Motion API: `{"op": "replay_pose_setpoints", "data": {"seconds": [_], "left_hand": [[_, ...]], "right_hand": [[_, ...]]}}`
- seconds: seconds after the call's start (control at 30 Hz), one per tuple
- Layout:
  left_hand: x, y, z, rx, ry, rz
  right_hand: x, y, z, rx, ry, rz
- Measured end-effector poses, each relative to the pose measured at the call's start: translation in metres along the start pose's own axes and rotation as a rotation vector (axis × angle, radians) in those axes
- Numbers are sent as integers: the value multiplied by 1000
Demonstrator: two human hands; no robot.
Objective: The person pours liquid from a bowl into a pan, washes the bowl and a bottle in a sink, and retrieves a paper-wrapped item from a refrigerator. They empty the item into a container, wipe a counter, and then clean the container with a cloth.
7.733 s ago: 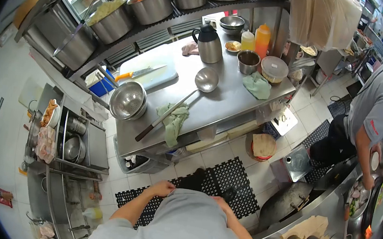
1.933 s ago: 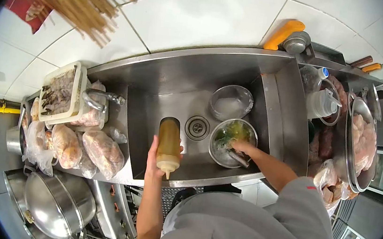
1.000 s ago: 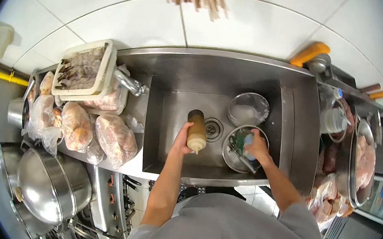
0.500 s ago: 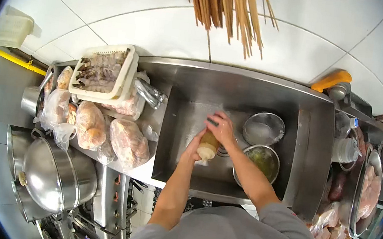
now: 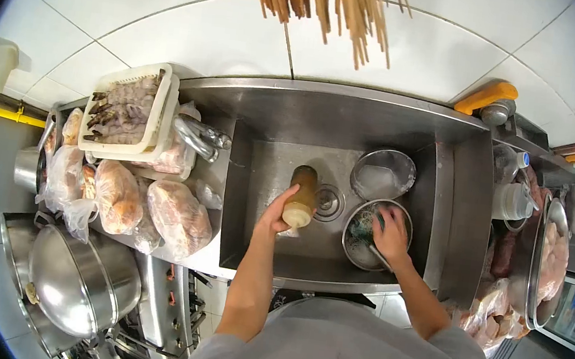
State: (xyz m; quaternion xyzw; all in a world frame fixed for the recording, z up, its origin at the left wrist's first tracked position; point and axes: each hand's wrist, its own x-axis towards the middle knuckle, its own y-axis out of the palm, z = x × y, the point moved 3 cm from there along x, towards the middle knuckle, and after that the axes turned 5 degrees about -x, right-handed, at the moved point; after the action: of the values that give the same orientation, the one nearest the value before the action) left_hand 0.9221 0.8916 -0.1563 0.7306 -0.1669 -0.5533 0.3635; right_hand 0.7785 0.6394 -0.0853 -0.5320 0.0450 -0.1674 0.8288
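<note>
My left hand [image 5: 276, 213] is closed around a squeeze bottle [image 5: 306, 187] over the sink floor. The bottle has a brownish-yellow body and a pale cap, with the cap end tilted toward me. My right hand [image 5: 392, 235] is down in a round metal bowl [image 5: 346, 246] of sudsy, greenish water. Its fingers are bent around a dark green scouring pad [image 5: 377, 222], only partly visible. Just behind that bowl stands a second metal bowl [image 5: 383, 175] with cloudy water. The sink drain [image 5: 328, 202] lies between the bottle and the bowls.
The steel sink [image 5: 276, 151] has raised walls. On its left are a basket of shrimp [image 5: 124, 108], bagged meat [image 5: 178, 217], and a faucet [image 5: 198, 137]. Large metal pots [image 5: 77, 283] stand lower left. An orange-handled tool [image 5: 487, 97] and trays of raw meat [image 5: 553, 263] are on the right.
My right hand has left the bottle and moved right into the front bowl with the pad. My left hand still holds the bottle. The view has shifted slightly.
</note>
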Motion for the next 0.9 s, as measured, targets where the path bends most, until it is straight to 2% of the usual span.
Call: {"op": "replay_pose_setpoints", "data": {"seconds": [0.07,0.13,0.17,0.23,0.3,0.37,0.43,0.5,0.57,0.63,0.67,0.7,0.8,0.83,0.9], "left_hand": [[0,-10,-2,-15,-5,5],[4,-15,-4,-16,13,25],[2,-14,-3,-7,15,-27],[-3,-6,-6,16,26,-129],[15,-16,-7,82,36,-127],[22,-22,-7,116,31,-130],[21,-27,-8,108,33,-140],[11,-26,-9,21,25,-4],[9,-28,-9,-12,20,84],[15,-26,-8,16,121,-74],[16,-27,-7,32,173,-155],[20,-41,-4,16,205,-198],[15,-32,-3,-119,25,-61],[23,-40,-5,-127,-16,26],[24,-39,-10,-128,60,-113]], "right_hand": [[-33,12,-41,-45,147,216],[-30,39,-59,-121,237,378],[-33,54,-68,-158,285,468],[-35,106,-95,-295,235,891],[-17,106,-88,-388,312,1233],[-29,87,-90,-74,563,760],[-8,36,-68,361,775,540],[16,-10,7,705,455,294],[45,0,69,743,147,154],[64,47,114,841,-85,211],[69,70,130,720,-256,219],[75,94,138,522,-439,133],[121,190,101,300,-268,35],[135,156,116,472,141,106],[116,151,131,427,-14,114]]}}
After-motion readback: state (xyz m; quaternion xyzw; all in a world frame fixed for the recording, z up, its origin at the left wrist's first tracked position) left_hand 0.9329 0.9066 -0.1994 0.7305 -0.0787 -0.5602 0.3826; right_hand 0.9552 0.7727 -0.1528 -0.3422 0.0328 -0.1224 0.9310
